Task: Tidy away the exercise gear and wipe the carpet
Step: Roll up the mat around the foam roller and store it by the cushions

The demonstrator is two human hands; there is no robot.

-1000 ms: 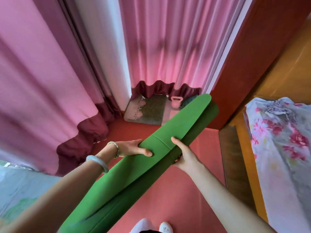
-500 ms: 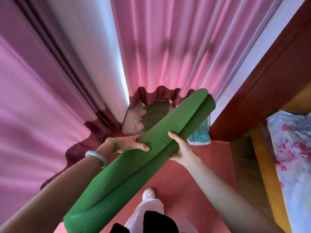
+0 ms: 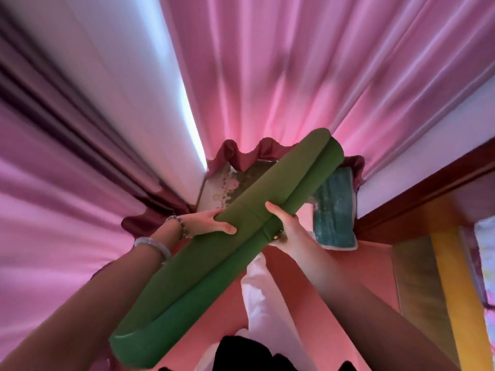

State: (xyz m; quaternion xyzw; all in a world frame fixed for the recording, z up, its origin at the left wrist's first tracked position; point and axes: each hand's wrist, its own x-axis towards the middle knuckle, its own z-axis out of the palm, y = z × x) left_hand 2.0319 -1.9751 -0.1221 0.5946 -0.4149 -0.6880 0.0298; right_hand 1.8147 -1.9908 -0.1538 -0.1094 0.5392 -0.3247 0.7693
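Pink curtains point(image 3: 267, 76) fill most of the view, closer than a second ago, since the person has stepped toward the corner where they meet. Below lies the red carpet point(image 3: 375, 266), not yet wiped. Across the middle slants the folded green mat point(image 3: 203, 258), held off the floor, its far end now reaching over that corner and hiding the small weight seen earlier. A teal cloth point(image 3: 334, 218) lies just beside that end. The left hand point(image 3: 206, 223) and right hand point(image 3: 288, 226) each clamp an opposite edge, thumbs on top. Stowing looks close; wiping remains.
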